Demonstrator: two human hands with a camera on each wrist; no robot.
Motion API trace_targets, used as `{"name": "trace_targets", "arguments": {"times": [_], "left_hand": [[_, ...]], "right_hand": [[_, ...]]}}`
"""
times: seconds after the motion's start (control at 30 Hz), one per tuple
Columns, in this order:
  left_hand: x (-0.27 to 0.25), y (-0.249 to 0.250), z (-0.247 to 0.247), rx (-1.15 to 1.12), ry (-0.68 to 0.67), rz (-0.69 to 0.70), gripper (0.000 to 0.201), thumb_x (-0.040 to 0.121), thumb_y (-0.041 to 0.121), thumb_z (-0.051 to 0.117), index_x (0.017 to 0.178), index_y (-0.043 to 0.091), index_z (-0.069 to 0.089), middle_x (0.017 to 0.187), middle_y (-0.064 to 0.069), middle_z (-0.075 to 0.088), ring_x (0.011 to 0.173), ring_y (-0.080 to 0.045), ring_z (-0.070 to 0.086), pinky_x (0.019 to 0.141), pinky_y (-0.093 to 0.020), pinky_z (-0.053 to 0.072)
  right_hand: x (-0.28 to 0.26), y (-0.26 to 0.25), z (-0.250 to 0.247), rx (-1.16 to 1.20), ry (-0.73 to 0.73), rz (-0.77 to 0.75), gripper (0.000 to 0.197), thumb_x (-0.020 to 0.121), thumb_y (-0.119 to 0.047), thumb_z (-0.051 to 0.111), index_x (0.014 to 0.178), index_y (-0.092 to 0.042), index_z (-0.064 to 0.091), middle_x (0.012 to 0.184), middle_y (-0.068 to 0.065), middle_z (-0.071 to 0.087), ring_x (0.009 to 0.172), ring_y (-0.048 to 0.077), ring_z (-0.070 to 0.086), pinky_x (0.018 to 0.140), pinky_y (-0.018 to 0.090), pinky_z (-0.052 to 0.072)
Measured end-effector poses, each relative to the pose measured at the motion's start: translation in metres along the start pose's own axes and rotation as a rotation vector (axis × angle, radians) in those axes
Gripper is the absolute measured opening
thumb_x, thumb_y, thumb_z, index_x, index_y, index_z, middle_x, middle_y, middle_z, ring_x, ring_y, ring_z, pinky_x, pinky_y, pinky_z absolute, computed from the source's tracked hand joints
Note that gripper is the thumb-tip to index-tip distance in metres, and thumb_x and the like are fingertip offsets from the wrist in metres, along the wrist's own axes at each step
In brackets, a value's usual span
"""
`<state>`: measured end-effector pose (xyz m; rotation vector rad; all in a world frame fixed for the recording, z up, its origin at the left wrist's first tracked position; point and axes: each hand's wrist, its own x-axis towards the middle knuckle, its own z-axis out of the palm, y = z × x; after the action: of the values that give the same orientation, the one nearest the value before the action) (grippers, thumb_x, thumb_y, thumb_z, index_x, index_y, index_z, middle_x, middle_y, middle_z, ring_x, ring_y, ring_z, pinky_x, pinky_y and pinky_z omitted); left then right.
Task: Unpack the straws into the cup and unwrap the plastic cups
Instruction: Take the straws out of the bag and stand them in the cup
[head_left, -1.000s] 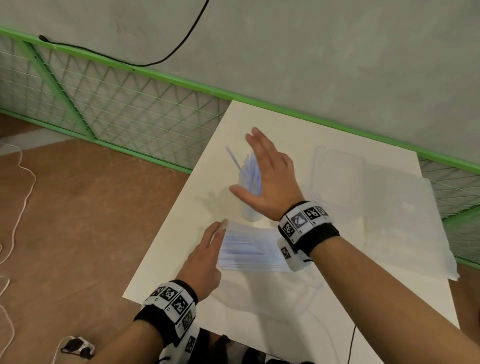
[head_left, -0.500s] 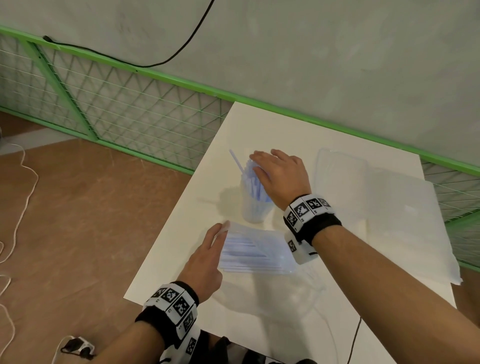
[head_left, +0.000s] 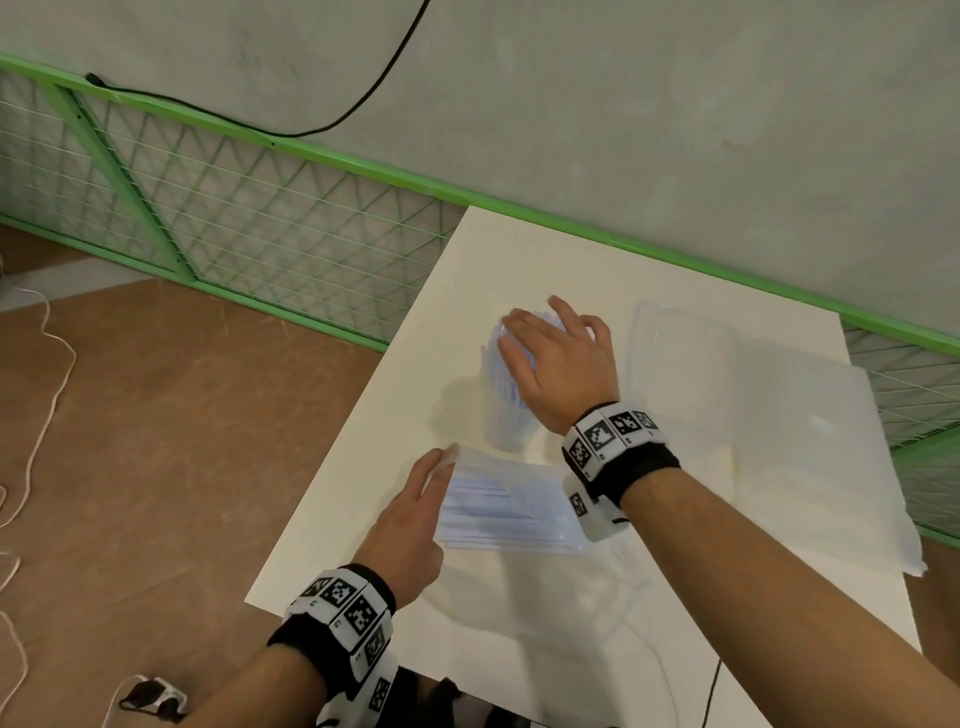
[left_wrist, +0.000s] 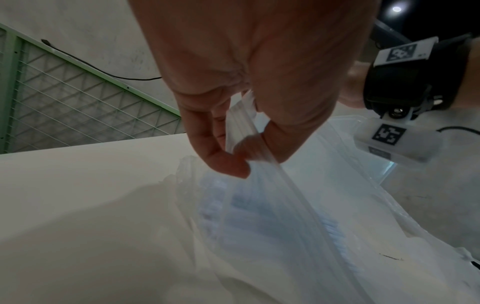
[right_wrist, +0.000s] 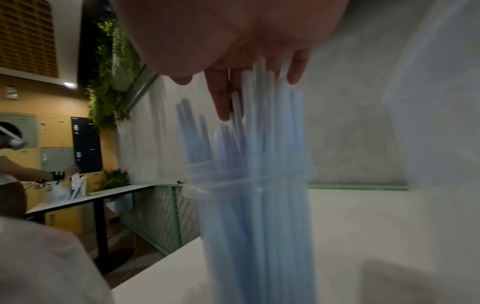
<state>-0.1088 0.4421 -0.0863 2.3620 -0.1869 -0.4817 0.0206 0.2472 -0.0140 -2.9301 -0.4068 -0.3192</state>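
Center frame: R hand (head_left: 558, 364), fingers straight, presses on straws (right_wrist: 257, 144) standing in cup (head_left: 506, 426). L hand (head_left: 410, 525) pinches straw bag (head_left: 504, 509) edge on desk (head_left: 519, 649), lower center.

Pale blue straws (right_wrist: 262, 144) stand upright in a clear cup (head_left: 506, 423) under the right palm; the zip bag (head_left: 506, 512), straws inside, hangs pinched at its rim.

A green mesh fence (head_left: 218, 218) runs from nine to three o'clock behind the white surface (head_left: 519, 634) — a black cable (head_left: 332, 122) droops on the grey wall (head_left: 623, 104). White cords (head_left: 36, 395) trail over the brown floor (head_left: 156, 441) at nine.
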Motion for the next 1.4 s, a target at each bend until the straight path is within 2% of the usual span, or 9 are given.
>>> {"name": "trace_targets", "arguments": {"times": [0.23,0.37,0.5,0.63,0.83,1.03,1.23,1.3,1.4], "left_hand": [[0.0,-0.001,0.003,-0.01,-0.006,-0.018,0.104,0.072,-0.015,0.044,0.153,0.04,0.009,0.156,0.023,0.003,0.097,-0.018,0.058,0.075,-0.022,0.048],[0.0,-0.002,0.001,-0.018,-0.022,-0.016,0.104,0.072,-0.014,0.044,0.153,0.04,0.009,0.155,0.025,0.002,0.095,-0.02,0.058,0.079,-0.029,0.052],[0.001,-0.003,0.0,-0.006,-0.037,-0.021,0.104,0.071,-0.013,0.043,0.154,0.04,0.007,0.155,0.026,-0.001,0.096,-0.02,0.058,0.082,-0.03,0.052],[0.001,-0.005,-0.001,-0.005,-0.034,-0.021,0.106,0.071,-0.013,0.042,0.154,0.041,0.004,0.155,0.027,-0.003,0.099,-0.018,0.056,0.084,-0.027,0.05],[0.003,-0.006,-0.003,-0.001,-0.047,-0.025,0.105,0.072,-0.014,0.042,0.153,0.041,0.004,0.154,0.029,-0.004,0.081,-0.011,0.042,0.07,-0.017,0.04],[0.002,-0.008,-0.004,0.009,-0.052,-0.019,0.105,0.071,-0.014,0.041,0.154,0.04,0.004,0.155,0.026,-0.002,0.081,-0.011,0.043,0.072,-0.019,0.042],[0.002,-0.009,-0.003,0.008,-0.04,-0.005,0.104,0.072,-0.015,0.041,0.153,0.04,0.006,0.154,0.028,-0.003,0.086,-0.009,0.045,0.072,-0.019,0.042],[0.003,-0.01,-0.003,0.004,-0.035,-0.003,0.104,0.071,-0.015,0.042,0.153,0.039,0.007,0.155,0.027,-0.002,0.086,-0.01,0.046,0.071,-0.018,0.041],[0.003,-0.01,-0.001,-0.012,-0.027,0.027,0.106,0.07,-0.015,0.042,0.154,0.039,0.008,0.156,0.026,0.0,0.108,-0.013,0.054,0.077,-0.02,0.046]], "right_hand": [[-0.011,0.015,0.006,0.096,-0.058,0.076,0.09,0.079,-0.083,0.032,0.149,-0.027,0.033,0.162,-0.009,0.017,0.15,0.026,0.01,0.114,0.047,0.025],[0.004,0.011,0.016,0.115,-0.096,0.114,0.102,0.069,-0.089,0.042,0.151,-0.032,0.022,0.162,-0.01,0.014,0.148,0.03,0.012,0.113,0.053,0.03],[0.025,0.009,0.024,0.147,-0.077,0.097,0.089,0.073,-0.081,0.05,0.147,-0.037,0.028,0.16,-0.013,0.021,0.143,0.03,0.025,0.105,0.051,0.037],[0.034,0.007,0.03,0.227,-0.005,-0.026,0.056,0.089,-0.047,0.059,0.14,-0.03,0.046,0.144,-0.006,0.049,0.122,0.028,0.049,0.095,0.046,0.047],[0.035,0.014,0.035,0.292,0.064,-0.118,0.033,0.098,-0.019,0.052,0.13,-0.026,0.058,0.122,-0.002,0.063,0.107,0.027,0.054,0.085,0.038,0.05],[0.034,0.015,0.037,0.203,0.041,-0.1,0.021,0.097,-0.031,0.056,0.112,-0.021,0.064,0.119,-0.006,0.062,0.102,0.025,0.053,0.079,0.037,0.05],[0.037,0.01,0.023,0.368,0.127,0.048,0.02,0.096,-0.022,0.049,0.113,-0.019,0.059,0.107,0.001,0.062,0.096,0.022,0.055,0.077,0.037,0.047],[0.036,0.011,0.023,0.294,0.028,0.052,0.026,0.097,-0.02,0.046,0.12,-0.019,0.057,0.116,0.001,0.06,0.103,0.023,0.053,0.08,0.039,0.048],[0.034,0.01,0.027,0.098,-0.139,-0.011,0.031,0.099,-0.025,0.046,0.129,-0.018,0.053,0.13,0.0,0.054,0.116,0.026,0.048,0.086,0.041,0.048]]}}
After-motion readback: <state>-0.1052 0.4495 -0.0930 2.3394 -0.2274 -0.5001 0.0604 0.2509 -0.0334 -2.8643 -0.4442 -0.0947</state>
